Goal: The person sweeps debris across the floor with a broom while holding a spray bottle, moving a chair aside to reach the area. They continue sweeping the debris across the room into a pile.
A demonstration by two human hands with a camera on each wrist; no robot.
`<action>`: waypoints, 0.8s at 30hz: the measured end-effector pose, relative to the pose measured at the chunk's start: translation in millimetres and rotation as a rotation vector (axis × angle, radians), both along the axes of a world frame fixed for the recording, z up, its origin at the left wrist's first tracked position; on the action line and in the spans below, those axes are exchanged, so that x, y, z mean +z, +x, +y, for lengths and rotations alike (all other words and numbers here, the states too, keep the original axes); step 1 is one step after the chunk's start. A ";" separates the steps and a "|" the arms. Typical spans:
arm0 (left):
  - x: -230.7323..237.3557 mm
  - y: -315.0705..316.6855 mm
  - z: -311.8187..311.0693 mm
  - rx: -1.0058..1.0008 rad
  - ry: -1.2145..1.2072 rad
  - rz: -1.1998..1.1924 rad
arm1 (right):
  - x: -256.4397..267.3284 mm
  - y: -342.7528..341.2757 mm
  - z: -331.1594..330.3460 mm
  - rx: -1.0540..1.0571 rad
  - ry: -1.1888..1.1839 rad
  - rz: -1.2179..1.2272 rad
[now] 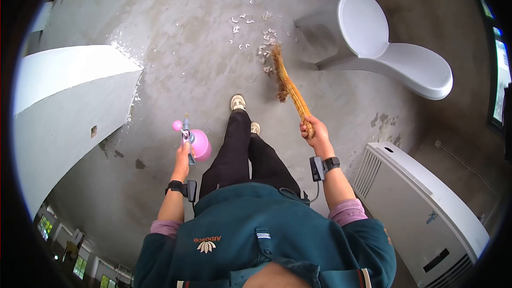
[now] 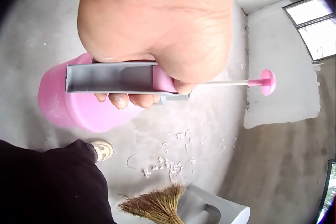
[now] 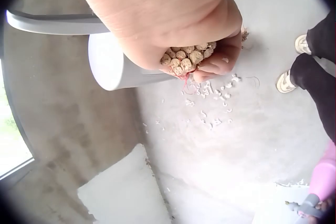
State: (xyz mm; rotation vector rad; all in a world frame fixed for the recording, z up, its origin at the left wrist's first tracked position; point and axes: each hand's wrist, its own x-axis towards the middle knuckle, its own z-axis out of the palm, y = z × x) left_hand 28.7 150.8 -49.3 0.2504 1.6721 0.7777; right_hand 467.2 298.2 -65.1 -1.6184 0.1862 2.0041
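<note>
My left hand (image 1: 184, 161) grips the grey handle of a pink spray bottle (image 1: 202, 145), its nozzle pointing forward; in the left wrist view the fingers wrap under the handle beside the pink pump knob (image 2: 268, 82). My right hand (image 1: 319, 136) holds the handle end of a straw broom (image 1: 290, 86), and the cut stalk ends (image 3: 185, 62) show inside the curled fingers in the right wrist view. The broom's bristles (image 1: 277, 60) are beside a scatter of white curled scraps (image 1: 266, 36) on the grey floor (image 1: 192, 37).
A grey-white moulded chair (image 1: 364, 24) stands right of the scraps. A white cabinet unit (image 1: 410, 197) lies along the right side, and a white-topped block or low wall (image 1: 74, 96) is at the left. My shoes (image 1: 238, 102) are on the floor between the hands.
</note>
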 end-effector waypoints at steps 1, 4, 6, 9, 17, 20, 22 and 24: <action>-1.2 -3.0 5.1 -0.006 0.011 0.013 | 11.4 3.1 3.3 -0.077 -0.029 0.013; -2.2 -9.8 20.2 -0.027 0.021 0.039 | 2.3 11.4 29.9 -0.192 -0.050 -0.008; -1.8 -12.7 30.3 -0.043 0.024 0.053 | -14.4 14.5 62.6 -0.257 -0.025 -0.081; 1.9 -19.1 37.0 -0.035 0.027 0.071 | -46.5 13.8 120.1 -0.274 -0.019 -0.142; 1.0 -32.7 41.0 -0.005 0.058 0.073 | -68.3 -95.7 173.5 0.150 -0.012 -0.264; -2.2 -34.9 41.1 -0.005 0.014 0.083 | -37.5 -149.4 156.0 0.268 0.113 -0.104; -0.9 -36.7 39.3 0.027 -0.010 0.084 | -29.6 -156.3 156.7 0.187 0.062 0.110; 1.8 -37.7 38.6 0.064 -0.032 0.087 | -14.2 -149.1 155.3 0.093 0.013 0.242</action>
